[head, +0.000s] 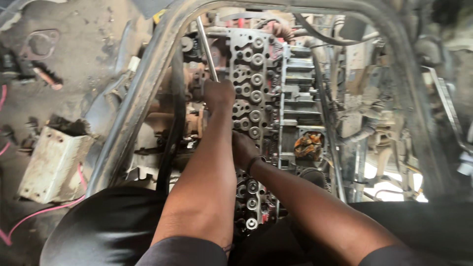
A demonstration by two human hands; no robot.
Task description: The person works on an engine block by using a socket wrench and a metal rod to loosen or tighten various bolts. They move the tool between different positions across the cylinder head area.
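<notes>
Head view, left hand (218, 94) fingers closed around metal rod (206, 47), right hand (244, 149) grip hidden, cylinder head (253, 88) hemmed by frame rail (148, 93)

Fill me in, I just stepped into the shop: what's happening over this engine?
A person leans over an exposed engine cylinder head inside a tilted vehicle frame. Their left hand is closed around a long metal bar standing against the head's left edge. The right hand rests lower down on the head, partly hidden behind the left forearm. A crumpled orange rag sits in the parts to the right, and a pale metal box lies on the ground at left.
</notes>
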